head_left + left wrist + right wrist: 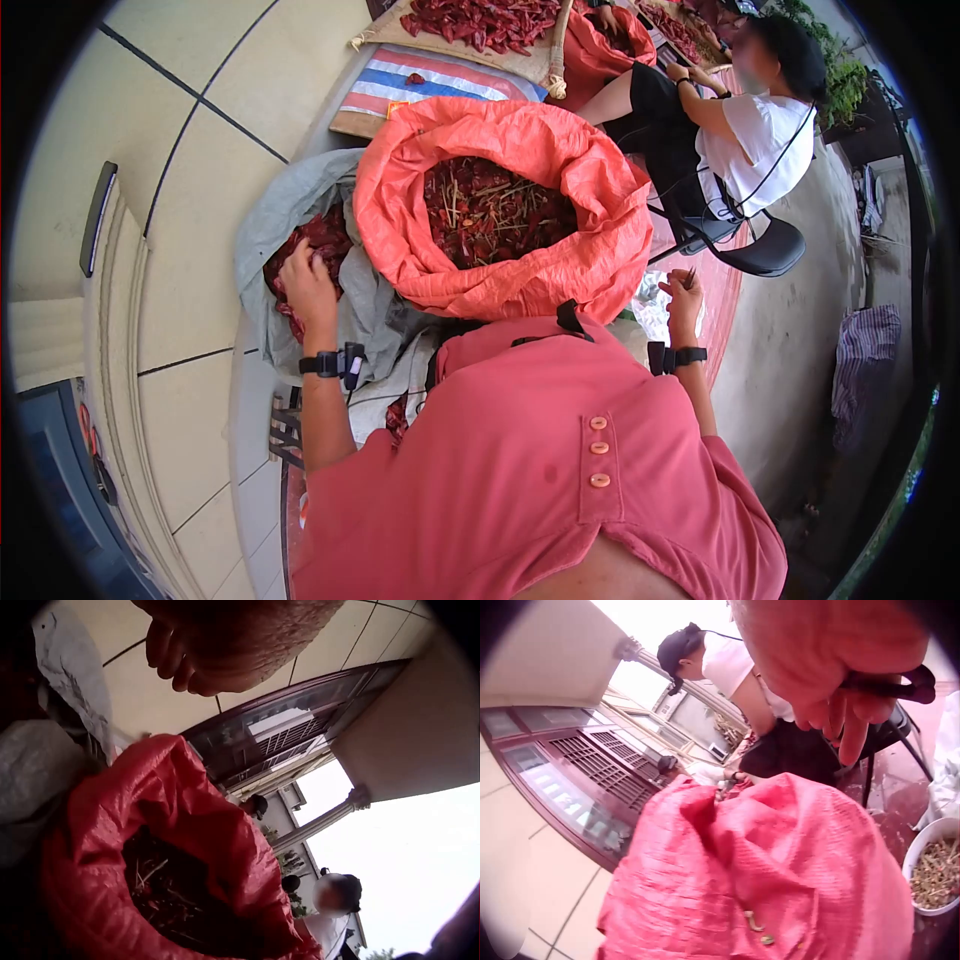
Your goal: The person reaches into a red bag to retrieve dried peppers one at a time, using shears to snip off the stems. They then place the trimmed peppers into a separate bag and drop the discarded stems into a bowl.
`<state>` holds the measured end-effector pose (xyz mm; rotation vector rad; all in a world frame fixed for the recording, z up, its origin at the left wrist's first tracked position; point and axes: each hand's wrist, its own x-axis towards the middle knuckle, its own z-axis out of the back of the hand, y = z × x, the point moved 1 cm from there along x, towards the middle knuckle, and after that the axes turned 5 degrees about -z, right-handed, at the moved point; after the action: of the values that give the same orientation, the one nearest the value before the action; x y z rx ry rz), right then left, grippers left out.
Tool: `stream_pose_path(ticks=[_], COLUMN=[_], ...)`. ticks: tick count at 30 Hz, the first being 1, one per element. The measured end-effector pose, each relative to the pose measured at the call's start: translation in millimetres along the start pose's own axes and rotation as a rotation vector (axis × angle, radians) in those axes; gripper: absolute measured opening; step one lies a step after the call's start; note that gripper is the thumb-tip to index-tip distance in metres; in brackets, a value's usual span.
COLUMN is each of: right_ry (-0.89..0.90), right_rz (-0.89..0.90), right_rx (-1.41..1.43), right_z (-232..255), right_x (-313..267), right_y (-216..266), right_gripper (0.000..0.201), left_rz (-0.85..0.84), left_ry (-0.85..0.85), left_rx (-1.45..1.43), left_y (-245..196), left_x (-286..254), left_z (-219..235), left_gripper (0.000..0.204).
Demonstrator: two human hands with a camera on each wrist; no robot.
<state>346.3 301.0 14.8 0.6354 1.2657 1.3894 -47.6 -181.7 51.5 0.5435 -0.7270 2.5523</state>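
My left hand (308, 282) reaches over dried red chillies (325, 235) in a grey sack (262, 205). In the left wrist view its fingers (180, 671) bend loosely, and no chilli shows among them. To the right of the red sack, my right hand (684, 305) grips small dark scissors (915, 684); a black handle loop shows beside the palm in the right wrist view, and a dark tip points up in the head view. Between both hands stands a large red woven sack (610, 190), its rim rolled back, holding dark red chillies and pale stems (480, 205).
A person in a white top (755, 145) sits on a black folding chair (765, 250) at the right. A white bucket of stems (937, 874) stands low on the right. Beyond the sack lie a striped sheet (440, 75) and a mat of chillies (485, 20).
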Motion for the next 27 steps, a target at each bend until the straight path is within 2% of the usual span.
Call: stream_pose_path(ticks=[1, 3, 4, 5, 7, 9, 11, 14, 15, 17, 18, 19, 21, 24, 27], right_ry=[-0.005, 0.045, 0.037, 0.029, 0.038, 0.072, 0.147, 0.298, 0.331, 0.426, 0.437, 0.448, 0.5, 0.632, 0.726], right_rz=[-0.017, -0.137, -0.144, -0.148, -0.171, -0.203, -0.201, -0.156, -0.169, -0.107, -0.129, -0.154, -0.162, -0.099, 0.102], right_rx=[-0.031, -0.076, -0.082, -0.086, -0.099, -0.116, -0.13, -0.133, -0.137, -0.098, -0.139, -0.178, -0.21, -0.162, -0.116], right_z=[1, -2, -4, -6, -13, -24, -39, -55, -57, -53, -51, -51, -56, -84, -131], right_x=[5, -5, -8, -9, -15, -25, -45, -69, -76, -80, -84, -91, -102, -108, -115], right_y=[-14, -11, -12, -13, -13, -3, 11, 34, 44, 47, 57, 75, 111, 144, 172], right_gripper=[0.016, 0.021, 0.022, 0.024, 0.026, 0.026, 0.025, 0.02, 0.019, 0.018, 0.018, 0.018, 0.018, 0.02, 0.022], left_rz=[-0.004, -0.182, -0.202, -0.288, -0.219, -0.195, -0.159, -0.106, -0.124, 0.003, 0.103, 0.289, 0.579, 0.83, 0.851], left_ry=[0.03, 0.134, 0.268, 0.358, 0.544, 0.76, 0.898, 0.956, 0.934, 0.943, 0.913, 0.976, 1.004, 1.004, 1.042], left_rx=[-0.135, -0.204, -0.279, -0.21, -0.247, -0.036, 0.048, 0.006, -0.021, -0.176, -0.305, -0.71, -1.193, -1.728, -1.927], left_y=[-18, -48, -72, -81, -99, -115, -117, -107, -105, -110, -113, -100, -125, -149, -173], left_x=[3, 0, -2, -8, -23, -32, -39, -45, -44, -29, -19, -23, -1, 7, 15], left_z=[-9, -43, -54, -81, -133, -158, -185, -212, -214, -192, -178, -189, -134, -101, -86], left_gripper=[0.023, 0.016, 0.015, 0.014, 0.015, 0.033, 0.035, 0.033, 0.03, 0.029, 0.03, 0.025, 0.017, 0.014, 0.014])
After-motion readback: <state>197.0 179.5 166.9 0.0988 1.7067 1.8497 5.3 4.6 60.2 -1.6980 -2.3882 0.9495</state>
